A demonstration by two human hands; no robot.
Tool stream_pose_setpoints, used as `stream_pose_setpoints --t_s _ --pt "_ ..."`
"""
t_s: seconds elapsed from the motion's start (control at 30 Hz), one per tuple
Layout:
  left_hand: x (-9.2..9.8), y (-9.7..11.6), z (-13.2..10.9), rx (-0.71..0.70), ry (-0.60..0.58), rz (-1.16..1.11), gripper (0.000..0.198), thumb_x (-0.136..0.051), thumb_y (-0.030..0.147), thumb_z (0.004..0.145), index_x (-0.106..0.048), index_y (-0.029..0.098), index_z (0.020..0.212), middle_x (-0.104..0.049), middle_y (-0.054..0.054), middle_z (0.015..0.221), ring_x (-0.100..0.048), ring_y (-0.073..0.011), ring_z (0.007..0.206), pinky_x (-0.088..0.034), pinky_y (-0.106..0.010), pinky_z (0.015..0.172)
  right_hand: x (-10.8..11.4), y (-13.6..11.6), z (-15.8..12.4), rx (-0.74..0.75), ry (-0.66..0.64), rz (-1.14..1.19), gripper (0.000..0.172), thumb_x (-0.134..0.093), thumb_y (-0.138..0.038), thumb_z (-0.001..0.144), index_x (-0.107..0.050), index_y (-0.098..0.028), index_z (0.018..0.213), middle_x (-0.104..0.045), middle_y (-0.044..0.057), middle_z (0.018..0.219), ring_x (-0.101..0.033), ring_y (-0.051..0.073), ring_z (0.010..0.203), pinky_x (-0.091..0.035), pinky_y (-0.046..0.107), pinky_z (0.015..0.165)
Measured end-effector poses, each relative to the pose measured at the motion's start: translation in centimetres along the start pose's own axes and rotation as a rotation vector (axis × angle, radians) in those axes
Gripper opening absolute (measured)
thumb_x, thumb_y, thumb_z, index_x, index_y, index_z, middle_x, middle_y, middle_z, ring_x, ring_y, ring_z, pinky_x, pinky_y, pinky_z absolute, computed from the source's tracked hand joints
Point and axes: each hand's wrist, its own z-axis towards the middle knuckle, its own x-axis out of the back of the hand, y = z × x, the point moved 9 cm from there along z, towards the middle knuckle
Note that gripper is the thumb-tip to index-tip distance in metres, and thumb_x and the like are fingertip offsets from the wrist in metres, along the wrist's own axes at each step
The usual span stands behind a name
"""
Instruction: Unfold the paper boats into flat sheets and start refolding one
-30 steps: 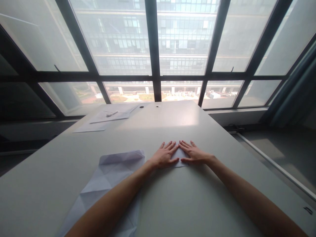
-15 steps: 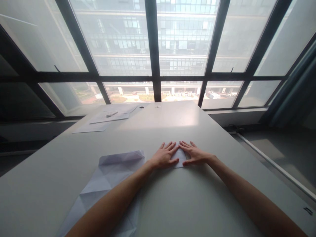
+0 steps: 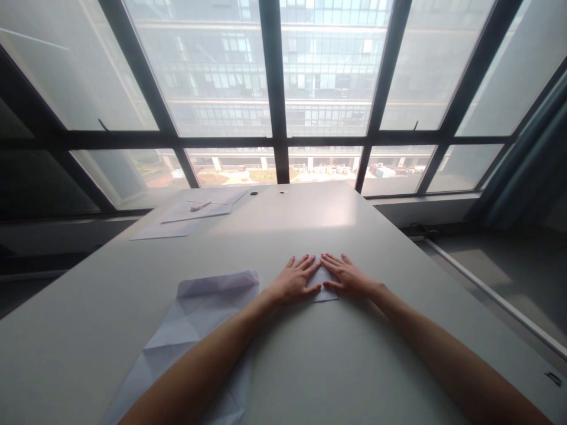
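Note:
A small folded piece of white paper [image 3: 325, 293] lies flat on the white table [image 3: 301, 366]. My left hand [image 3: 296, 280] rests on its left side with fingers spread, palm down. From the other side my right hand [image 3: 348, 276] presses on it, also flat with fingers apart. The two hands nearly meet at the index fingertips and thumbs, and they cover much of the paper's sides. Under and beside my left forearm lies a larger creased sheet of white paper [image 3: 190, 319], its far edge folded up.
At the table's far left are several flat white sheets [image 3: 159, 229] with a small white object [image 3: 201, 206] on top. Cable holes [image 3: 254, 193] sit near the far edge. Large windows rise behind the table, and a blue-grey curtain [image 3: 522, 159] hangs at right.
My right hand has shifted slightly on the folded paper, its thumb moving left toward my left thumb. More of the paper's lower right corner shows. My left hand stays put.

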Motion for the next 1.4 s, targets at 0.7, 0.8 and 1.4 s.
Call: stream_pose_setpoints --t_s 0.7,0.8,1.4 --pt "0.10 -0.10 0.00 0.013 0.018 -0.023 0.076 -0.045 0.064 0.096 -0.022 0.030 0.159 -0.023 -0.007 0.165 -0.018 -0.0313 0.153 -0.011 -0.054 0.123 0.05 0.11 0.04 -0.005 0.027 0.006 0.077 -0.048 -0.062 0.096 -0.023 -0.026 0.160 -0.024 0.011 0.164 -0.021 0.031 0.152 -0.011 0.059 0.122" --pt "0.07 -0.11 -0.02 0.011 0.018 -0.018 0.076 -0.043 0.065 0.096 -0.022 0.029 0.160 -0.023 -0.008 0.165 -0.017 -0.0315 0.153 -0.011 -0.055 0.122 0.03 0.12 0.05 -0.003 0.027 0.013 0.077 -0.048 -0.062 0.096 -0.023 -0.026 0.160 -0.024 0.010 0.164 -0.021 0.031 0.152 -0.010 0.058 0.122" --pt "-0.37 -0.86 0.09 0.069 0.016 0.025 0.086 -0.038 0.072 0.093 -0.020 0.021 0.160 -0.018 -0.016 0.165 -0.013 -0.0326 0.153 -0.008 -0.052 0.123 0.08 0.05 -0.01 -0.019 0.021 0.007 0.078 -0.044 -0.064 0.096 -0.022 -0.024 0.160 -0.022 0.010 0.165 -0.019 0.030 0.152 -0.009 0.055 0.123"
